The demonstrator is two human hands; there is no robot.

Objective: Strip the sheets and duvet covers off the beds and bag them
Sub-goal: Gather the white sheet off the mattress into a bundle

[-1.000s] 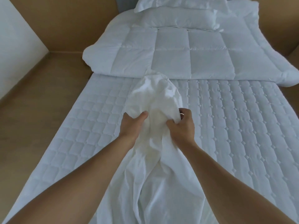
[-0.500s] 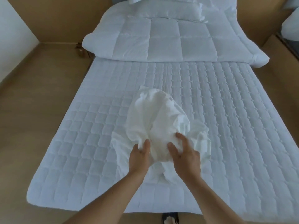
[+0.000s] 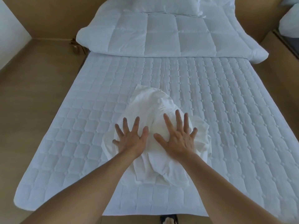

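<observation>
A bunched white sheet (image 3: 152, 107) lies in a heap on the quilted mattress pad (image 3: 226, 110), near the foot of the bed. My left hand (image 3: 131, 138) rests flat on the heap's left side with fingers spread, gripping nothing. On the heap's right side my right hand (image 3: 178, 138) presses down the same way, palm flat and fingers apart. A bare quilted duvet (image 3: 161, 34) is folded back across the head of the bed, with a pillow (image 3: 169, 5) on top of it.
Wooden floor (image 3: 40, 78) runs along the bed's left side and a tan wall stands behind. A small brown object (image 3: 76, 47) sits on the floor by the bed's far left corner. Another white bedding piece (image 3: 289, 25) shows at the right edge. My foot (image 3: 168, 219) is below the bed's end.
My hands pulled the sheet bundle toward the foot of the bed, set it down, let go, and now lie flat and spread on it.
</observation>
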